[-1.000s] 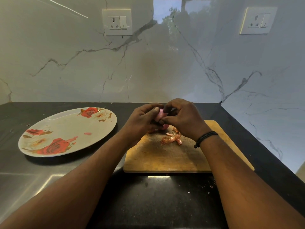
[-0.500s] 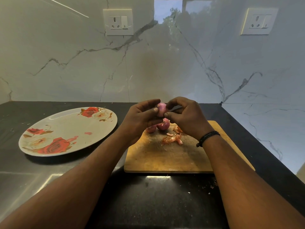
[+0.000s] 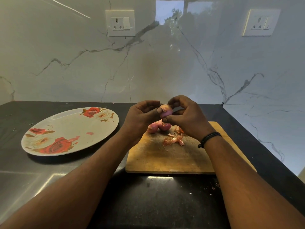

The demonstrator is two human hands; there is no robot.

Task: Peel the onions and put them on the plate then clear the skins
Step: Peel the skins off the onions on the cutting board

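Small pink half-peeled onion [image 3: 165, 111], smooth, pinched between left hand [image 3: 142, 116] and right hand [image 3: 188, 118]. Below the hands: two red papery-skinned onions [image 3: 160, 127], loose curled skins [image 3: 173, 140], worn wooden cutting board [image 3: 165, 159].

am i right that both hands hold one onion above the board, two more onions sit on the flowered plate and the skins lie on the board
Not quite. The head view shows the two other onions on the cutting board, not the flowered plate. Both hands, left and right, do hold one onion, and skins lie on the board.

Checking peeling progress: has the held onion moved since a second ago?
Yes. The onion has risen in both hands, from low over the board to level with the counter's back edge.
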